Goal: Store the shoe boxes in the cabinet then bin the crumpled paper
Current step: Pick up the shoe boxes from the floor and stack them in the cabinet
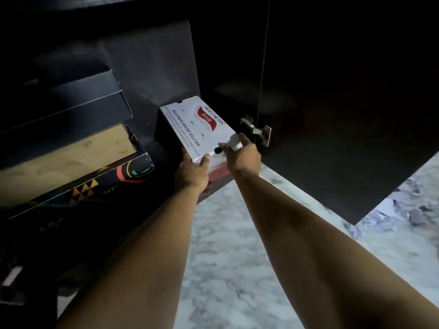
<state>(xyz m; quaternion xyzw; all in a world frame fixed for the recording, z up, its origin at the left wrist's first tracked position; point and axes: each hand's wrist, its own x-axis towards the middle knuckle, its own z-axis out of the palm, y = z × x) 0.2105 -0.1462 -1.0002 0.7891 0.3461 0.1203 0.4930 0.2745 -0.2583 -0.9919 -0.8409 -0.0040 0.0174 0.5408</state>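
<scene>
Head view only, so here goes. Dead centre of the frame there's a white cardboard shoe box with a red swoosh and SKECHERS lettering on its lid (200, 128), half inside the dark cabinet (147, 58), its near end sticking out over the bottom edge. The left hand (193, 173) is grasping the near left corner, thumb up on the lid, fingers tucked down the side. The right hand (242, 154) is grasping the near right corner, fingers curled over the lid edge beside a small black round hole.

Left side of the frame is a stack of other boxes inside the cabinet — a navy blue lidded shoe box (90, 100) on top, a plain tan cardboard box (71, 160) under it, then a black box with orange triangle pattern (95, 186) at the bottom.

Right half is the open dark cabinet door (344, 103), with a silver metal hinge (257, 130) just right of the white box. Below that is white marble floor (225, 245), and at the far right edge a pile of crumpled white paper (403, 205) lying on the floor — well apart from both hands.
</scene>
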